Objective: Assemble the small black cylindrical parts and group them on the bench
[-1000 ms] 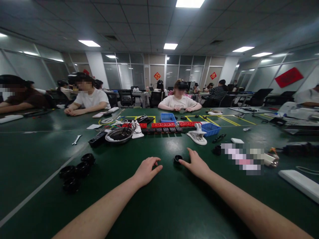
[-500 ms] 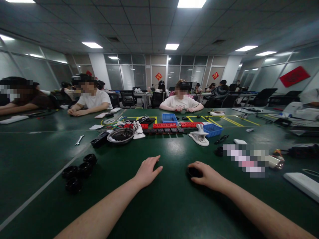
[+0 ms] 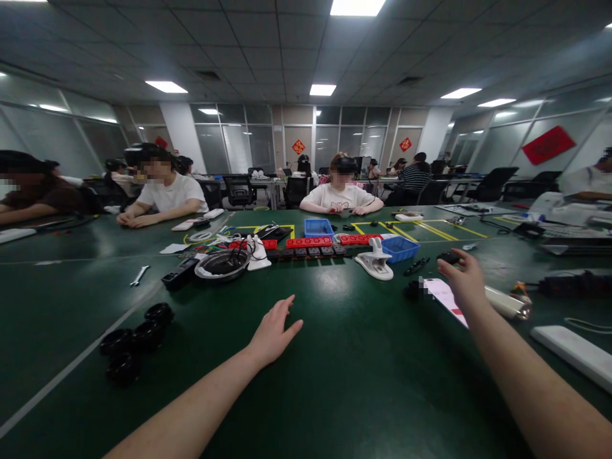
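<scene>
My left hand (image 3: 273, 331) rests on the green table (image 3: 335, 382), fingers stretched and thumb apart, holding nothing. My right hand (image 3: 465, 280) is over the right side of the table, with a small black round piece (image 3: 448, 257) at its fingertips. The hand partly hides that piece, so its kind does not show. Just below the hand lies a pink-and-white phone (image 3: 442, 298), beside a white cylinder (image 3: 504, 303) with a shiny end. Several black round cup-like parts (image 3: 146, 333) sit grouped at the left.
Mid-table are a round metal dish (image 3: 222, 275), red power strips (image 3: 310, 242), white clip bases (image 3: 375, 262), a blue tray (image 3: 400, 248) and another blue tray (image 3: 318, 227). A wrench (image 3: 139, 275) lies left, a white slab (image 3: 574, 354) right. Co-workers sit across the table.
My right hand has moved right and away from me, carrying the black round piece from mid-table to above the phone area. My left hand stays on the table; the view has turned slightly right.
</scene>
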Action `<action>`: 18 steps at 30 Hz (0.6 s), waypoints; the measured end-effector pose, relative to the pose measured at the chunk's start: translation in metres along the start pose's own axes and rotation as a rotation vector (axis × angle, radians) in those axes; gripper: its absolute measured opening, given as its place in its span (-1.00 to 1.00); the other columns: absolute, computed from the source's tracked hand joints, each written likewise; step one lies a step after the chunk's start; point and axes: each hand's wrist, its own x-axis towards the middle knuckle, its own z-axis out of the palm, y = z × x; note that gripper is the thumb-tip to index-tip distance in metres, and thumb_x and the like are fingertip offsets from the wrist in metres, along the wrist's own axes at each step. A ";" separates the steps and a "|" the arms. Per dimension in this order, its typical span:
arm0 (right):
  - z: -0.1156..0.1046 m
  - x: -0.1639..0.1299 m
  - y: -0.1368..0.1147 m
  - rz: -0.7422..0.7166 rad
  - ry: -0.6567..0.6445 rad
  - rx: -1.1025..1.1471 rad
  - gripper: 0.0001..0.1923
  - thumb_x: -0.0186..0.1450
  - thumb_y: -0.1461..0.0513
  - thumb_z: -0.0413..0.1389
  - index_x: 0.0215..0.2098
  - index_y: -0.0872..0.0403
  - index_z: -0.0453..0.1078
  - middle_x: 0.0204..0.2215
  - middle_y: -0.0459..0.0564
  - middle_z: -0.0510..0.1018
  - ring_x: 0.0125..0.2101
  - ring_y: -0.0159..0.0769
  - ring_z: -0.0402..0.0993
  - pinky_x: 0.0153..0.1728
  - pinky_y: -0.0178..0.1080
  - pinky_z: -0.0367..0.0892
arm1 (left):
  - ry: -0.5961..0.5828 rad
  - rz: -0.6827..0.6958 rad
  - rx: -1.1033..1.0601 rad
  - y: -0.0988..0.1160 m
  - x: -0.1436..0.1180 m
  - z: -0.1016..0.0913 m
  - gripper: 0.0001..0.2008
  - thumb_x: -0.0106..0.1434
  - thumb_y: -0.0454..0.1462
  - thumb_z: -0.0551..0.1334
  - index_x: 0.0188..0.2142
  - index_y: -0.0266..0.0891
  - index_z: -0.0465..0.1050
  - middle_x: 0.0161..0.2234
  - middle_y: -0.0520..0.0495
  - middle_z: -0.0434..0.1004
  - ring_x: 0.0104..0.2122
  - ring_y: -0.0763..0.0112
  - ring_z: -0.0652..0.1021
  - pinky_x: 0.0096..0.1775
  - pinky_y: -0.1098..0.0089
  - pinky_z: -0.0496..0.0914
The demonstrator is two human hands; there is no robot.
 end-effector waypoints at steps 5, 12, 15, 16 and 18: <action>0.008 -0.010 0.028 0.041 0.073 -0.151 -0.39 -0.07 0.02 0.12 -0.11 0.13 0.17 -0.31 0.07 0.40 -0.34 -0.19 0.36 -0.34 -0.17 0.28 | -0.013 0.015 0.008 0.000 0.001 0.000 -0.43 0.15 -0.03 -0.01 0.11 -0.15 -0.07 0.00 -0.12 0.16 -0.09 0.27 0.31 -0.08 0.24 0.22; 0.008 -0.013 0.028 -0.186 -0.096 -0.405 -0.59 0.01 0.03 0.03 -0.29 0.14 0.33 -0.38 0.07 0.39 -0.42 -0.23 0.30 -0.40 -0.21 0.24 | -0.024 0.012 0.029 0.002 0.002 -0.001 -0.43 0.14 -0.02 -0.02 0.11 -0.16 -0.07 -0.01 -0.12 0.18 -0.09 0.27 0.32 -0.08 0.25 0.22; 0.010 -0.016 0.025 -0.201 -0.114 -0.456 -0.57 0.01 0.03 0.03 -0.27 0.16 0.31 -0.38 0.09 0.39 -0.41 -0.21 0.31 -0.39 -0.21 0.24 | -0.020 0.020 0.044 0.002 0.001 0.000 -0.43 0.15 -0.03 -0.02 0.11 -0.17 -0.06 -0.01 -0.12 0.19 -0.09 0.27 0.32 -0.08 0.26 0.22; 0.010 -0.018 0.024 -0.215 -0.119 -0.464 -0.54 0.02 0.03 0.03 -0.21 0.17 0.29 -0.36 0.10 0.40 -0.39 -0.20 0.32 -0.37 -0.20 0.24 | -0.017 0.024 0.051 0.002 0.001 0.000 -0.44 0.15 -0.04 -0.02 0.10 -0.17 -0.06 -0.01 -0.13 0.19 -0.10 0.27 0.32 -0.08 0.26 0.22; 0.012 -0.020 0.023 -0.280 -0.154 -0.499 -0.47 0.05 0.06 0.01 -0.08 0.18 0.21 -0.30 0.12 0.40 -0.32 -0.16 0.32 -0.31 -0.18 0.23 | -0.013 0.035 0.061 0.002 0.001 0.000 -0.44 0.15 -0.04 -0.02 0.10 -0.18 -0.05 -0.02 -0.13 0.20 -0.10 0.28 0.33 -0.07 0.25 0.21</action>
